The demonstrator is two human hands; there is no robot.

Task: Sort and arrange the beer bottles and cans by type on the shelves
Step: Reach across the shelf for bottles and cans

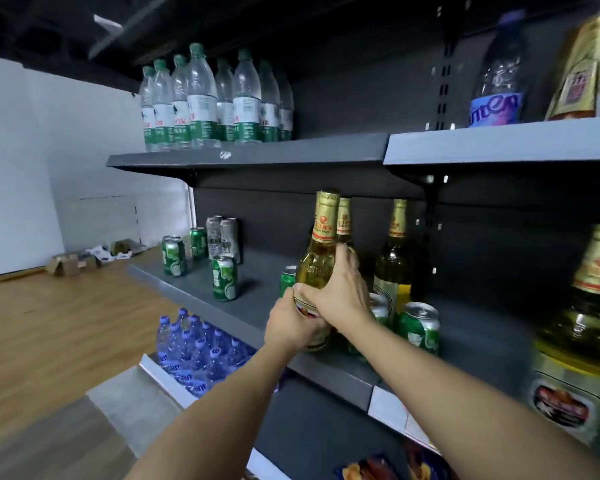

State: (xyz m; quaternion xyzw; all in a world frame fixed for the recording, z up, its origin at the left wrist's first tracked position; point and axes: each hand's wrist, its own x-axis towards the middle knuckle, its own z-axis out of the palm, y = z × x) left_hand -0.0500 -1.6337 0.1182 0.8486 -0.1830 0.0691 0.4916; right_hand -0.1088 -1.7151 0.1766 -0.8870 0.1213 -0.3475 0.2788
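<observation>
Head view: a gold-capped beer bottle [321, 258] is gripped upright over the middle shelf [257, 306], its label wrapped by the left hand [288, 323], its shoulder by the right hand [340, 289]. Green cans [224, 278] are stood leftward; more bottles [394, 258] are stood behind.

Dim overall, brightest on the white wall [21, 161] and wooden floor [49, 323] at left. Deep shadow under the upper shelf [250, 155]. Wide-angle bending toward the edges. Heavy blur on the beer bottle [582, 341] at far right.
</observation>
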